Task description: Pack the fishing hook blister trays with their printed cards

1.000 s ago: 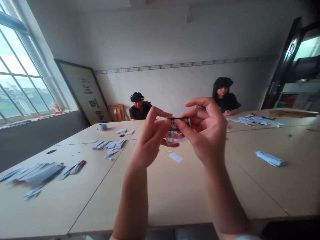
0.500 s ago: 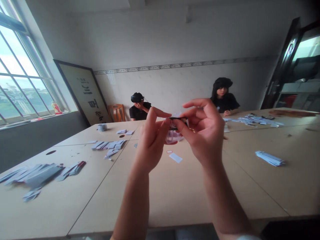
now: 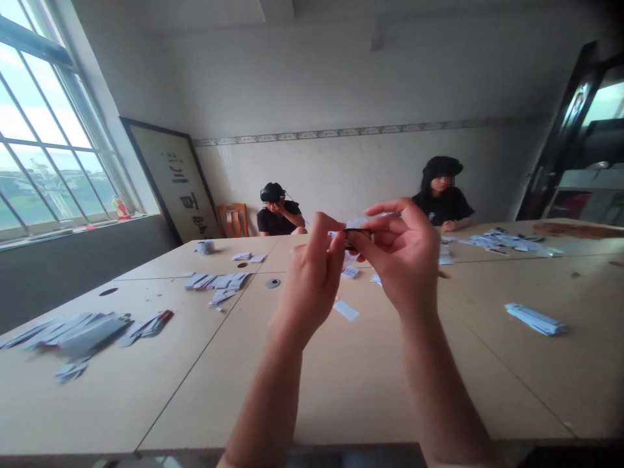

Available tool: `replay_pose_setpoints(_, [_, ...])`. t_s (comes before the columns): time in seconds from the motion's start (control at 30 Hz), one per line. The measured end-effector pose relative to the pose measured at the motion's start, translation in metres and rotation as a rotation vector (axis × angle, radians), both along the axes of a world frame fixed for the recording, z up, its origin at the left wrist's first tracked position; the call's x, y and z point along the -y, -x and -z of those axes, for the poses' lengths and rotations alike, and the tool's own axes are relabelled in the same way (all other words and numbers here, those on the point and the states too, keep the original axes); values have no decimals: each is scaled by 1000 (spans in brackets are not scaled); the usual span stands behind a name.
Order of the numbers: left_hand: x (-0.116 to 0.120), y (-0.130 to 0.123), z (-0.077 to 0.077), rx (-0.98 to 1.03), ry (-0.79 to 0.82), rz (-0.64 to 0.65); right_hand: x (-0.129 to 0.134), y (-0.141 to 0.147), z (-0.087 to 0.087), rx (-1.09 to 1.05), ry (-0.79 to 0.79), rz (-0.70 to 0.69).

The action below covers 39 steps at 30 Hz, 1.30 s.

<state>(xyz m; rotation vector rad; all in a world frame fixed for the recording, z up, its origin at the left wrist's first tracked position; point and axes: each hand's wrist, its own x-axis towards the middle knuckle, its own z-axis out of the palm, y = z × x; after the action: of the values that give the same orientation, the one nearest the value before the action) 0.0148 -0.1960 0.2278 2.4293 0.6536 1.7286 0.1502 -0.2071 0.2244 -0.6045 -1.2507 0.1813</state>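
Note:
Both my hands are raised over the table, close together, pinching a small dark flat piece (image 3: 350,240) between thumbs and fingers. My left hand (image 3: 309,286) grips its left end with the index finger bent over the top. On the other end, my right hand (image 3: 409,263) has its thumb against the near face, its upper fingers curled loosely. Much of the piece is hidden by the thumbs, so its kind cannot be told. Some clear plastic (image 3: 357,222) shows behind the hands. Below them, a white card (image 3: 346,310) lies on the table (image 3: 351,377).
Piles of white slips (image 3: 80,333) lie at the left, with more slips (image 3: 217,281) behind. A bundle of strips (image 3: 535,319) rests at the right, and a scattered heap (image 3: 509,240) is farther back. Two people sit across the table, one at centre-left (image 3: 280,218), another at right (image 3: 446,201).
The whole view has shifted slightly. My hands still hold the dark piece. The pinkish clear plastic seen beneath it before is now mostly out of sight, and small white cards show there.

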Motion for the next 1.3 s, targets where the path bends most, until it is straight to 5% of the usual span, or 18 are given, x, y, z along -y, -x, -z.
replay_pose_setpoints(0.37, [-5, 0, -2, -112, -147, -133, -3, -3, 0, -27, 102, -54])
replay_pose_setpoints(0.9, [-12, 0, -2, 15, -85, -68, -9, 9, 2, -35, 3, 148])
replay_pose_setpoints(1.3, [-19, 6, 1, 139, 37, 60, -8, 0, -4, -211, 102, -350])
